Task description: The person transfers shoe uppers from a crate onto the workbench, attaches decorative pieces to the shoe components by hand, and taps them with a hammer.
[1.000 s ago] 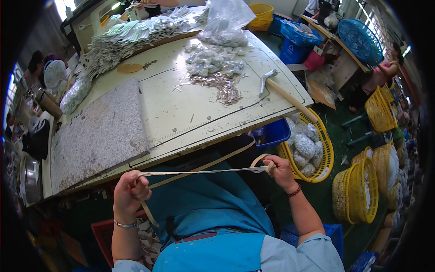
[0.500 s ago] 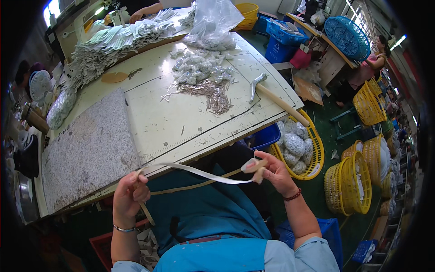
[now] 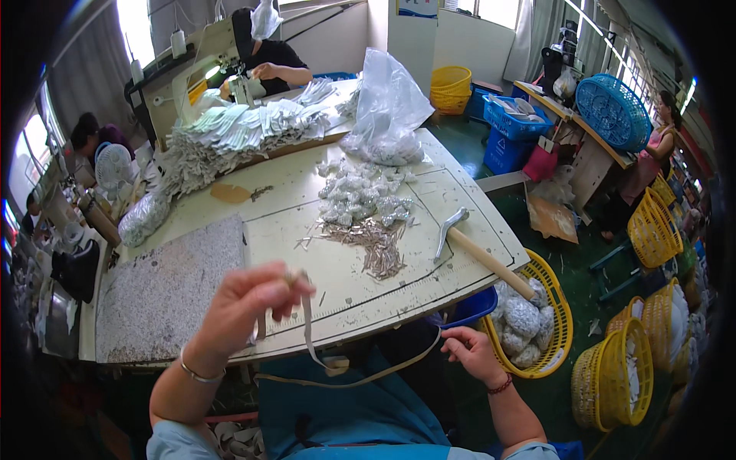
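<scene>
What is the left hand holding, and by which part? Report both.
A pale strap, pinched in the left hand at the top of its hanging length.

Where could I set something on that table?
Mostly bare: between the grey speckled slab and the thin brownish sticks; and between the clear plastic bag and the wooden-handled metal hammer. Crowded: the middle, under silvery clumps, and the far edge, along heaped white fabric strips.
</scene>
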### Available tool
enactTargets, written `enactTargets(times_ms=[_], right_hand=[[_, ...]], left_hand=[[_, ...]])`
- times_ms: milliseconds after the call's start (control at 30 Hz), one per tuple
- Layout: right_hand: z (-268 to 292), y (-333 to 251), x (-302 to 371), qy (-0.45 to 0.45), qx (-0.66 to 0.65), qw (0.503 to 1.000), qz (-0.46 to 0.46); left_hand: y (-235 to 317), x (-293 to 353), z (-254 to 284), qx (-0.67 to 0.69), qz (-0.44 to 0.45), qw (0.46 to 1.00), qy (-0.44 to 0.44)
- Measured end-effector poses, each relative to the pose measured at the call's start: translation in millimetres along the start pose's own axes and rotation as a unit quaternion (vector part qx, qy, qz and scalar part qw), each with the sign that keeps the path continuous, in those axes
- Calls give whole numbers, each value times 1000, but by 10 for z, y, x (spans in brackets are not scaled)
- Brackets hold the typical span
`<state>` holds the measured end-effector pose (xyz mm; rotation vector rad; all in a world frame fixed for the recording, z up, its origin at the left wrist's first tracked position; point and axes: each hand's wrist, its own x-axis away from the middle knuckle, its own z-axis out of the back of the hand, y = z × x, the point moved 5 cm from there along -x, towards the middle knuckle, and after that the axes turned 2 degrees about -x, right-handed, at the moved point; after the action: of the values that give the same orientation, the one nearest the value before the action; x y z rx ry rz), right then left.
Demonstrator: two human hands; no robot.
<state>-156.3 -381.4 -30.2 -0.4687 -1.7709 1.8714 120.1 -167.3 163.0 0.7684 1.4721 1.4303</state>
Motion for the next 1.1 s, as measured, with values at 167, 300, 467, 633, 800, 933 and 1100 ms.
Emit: enactTargets(times_ms=[167,300,467,633,800,933,1100], right_hand=[[178,476,103,41,63,997,-23],[431,1336,341,134,16,985,-110],[585,2275,778,156,181,961,-140],[725,2815,722,214,114,951,-191],[1428,3138,955,352,241,882,-200],[1899,3313,1236,409,233,834,-288],[1984,3644,1960,436,259,769,-389]], left_hand=[[824,-976,-4,-90,-206,969,104],[1076,-1576,-250,-181,-321,925,92],[980,-2305,-803,-196,-398,896,30],[580,-2963,-726,-372,-416,823,110],[-614,-3342,-345,-473,-214,848,104],[-1148,-2985,174,-576,-108,808,57],[-1154,-2379,106,-583,-182,791,39]])
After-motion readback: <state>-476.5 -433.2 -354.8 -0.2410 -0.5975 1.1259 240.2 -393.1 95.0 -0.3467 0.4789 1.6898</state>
